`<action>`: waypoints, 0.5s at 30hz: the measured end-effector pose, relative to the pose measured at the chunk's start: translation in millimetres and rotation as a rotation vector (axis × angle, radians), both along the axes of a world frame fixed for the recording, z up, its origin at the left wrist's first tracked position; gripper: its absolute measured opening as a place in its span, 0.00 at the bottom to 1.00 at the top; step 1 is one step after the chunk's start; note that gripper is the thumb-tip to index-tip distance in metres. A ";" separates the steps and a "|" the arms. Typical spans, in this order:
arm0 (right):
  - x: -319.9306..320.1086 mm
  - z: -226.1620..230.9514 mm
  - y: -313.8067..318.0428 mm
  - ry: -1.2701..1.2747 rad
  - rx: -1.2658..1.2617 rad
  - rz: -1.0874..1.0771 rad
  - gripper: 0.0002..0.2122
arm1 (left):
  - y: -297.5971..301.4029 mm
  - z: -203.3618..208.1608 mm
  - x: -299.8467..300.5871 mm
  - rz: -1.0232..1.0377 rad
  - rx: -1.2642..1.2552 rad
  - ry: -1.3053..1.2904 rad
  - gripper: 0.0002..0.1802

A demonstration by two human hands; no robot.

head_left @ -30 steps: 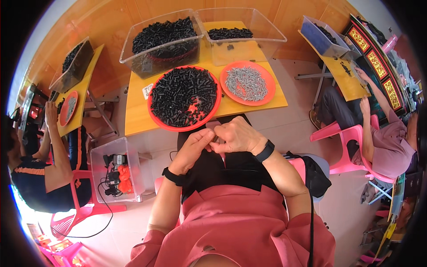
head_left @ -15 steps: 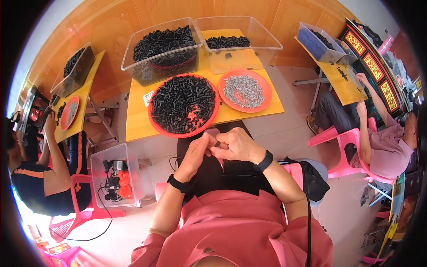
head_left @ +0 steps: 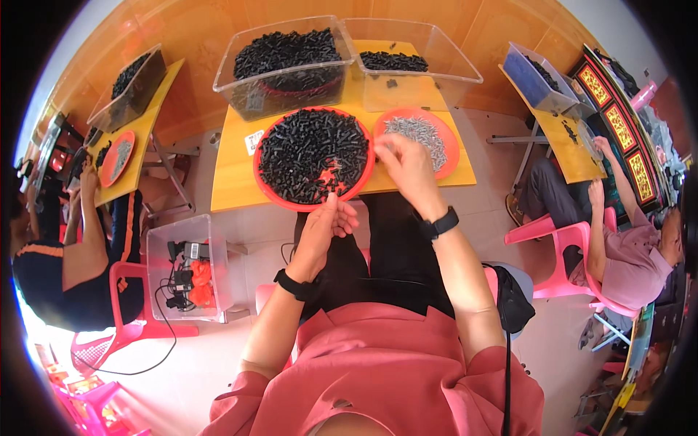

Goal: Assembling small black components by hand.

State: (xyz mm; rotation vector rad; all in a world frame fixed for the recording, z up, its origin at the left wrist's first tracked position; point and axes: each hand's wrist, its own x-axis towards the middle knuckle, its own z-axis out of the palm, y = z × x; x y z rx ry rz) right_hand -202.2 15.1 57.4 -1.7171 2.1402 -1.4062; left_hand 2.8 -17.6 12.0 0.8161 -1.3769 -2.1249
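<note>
L hand (head_left: 326, 229) just off red tray's (head_left: 280, 200) 5 o'clock rim, fingers loosely curled; R hand (head_left: 408, 168) at orange plate's (head_left: 452, 142) 8 o'clock, fingers bent in — can't tell if either pinches a pc. Blk tubular pcs (head_left: 305, 149) mostly fill tray, silver screw-like parts (head_left: 427, 136) cover plate, so prob. lots left — finished qty unclear; clear bin (head_left: 243, 103) at 11 o'clock heaped w/ more.

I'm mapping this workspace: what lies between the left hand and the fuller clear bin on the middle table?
In the head view, the red round tray of black pieces lies between the left hand and that clear bin.
</note>
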 end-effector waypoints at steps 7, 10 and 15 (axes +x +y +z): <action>16.7 -47.1 1.7 0.275 0.182 -0.221 0.07 | -2.1 -2.9 1.5 0.026 0.006 0.014 0.26; 17.9 -51.2 -9.5 0.321 0.232 -0.281 0.07 | -1.4 -2.1 1.1 0.023 0.003 0.012 0.26; 14.0 -59.2 -17.0 0.379 0.287 -0.327 0.06 | -2.1 -3.2 2.6 -0.004 -0.006 -0.001 0.25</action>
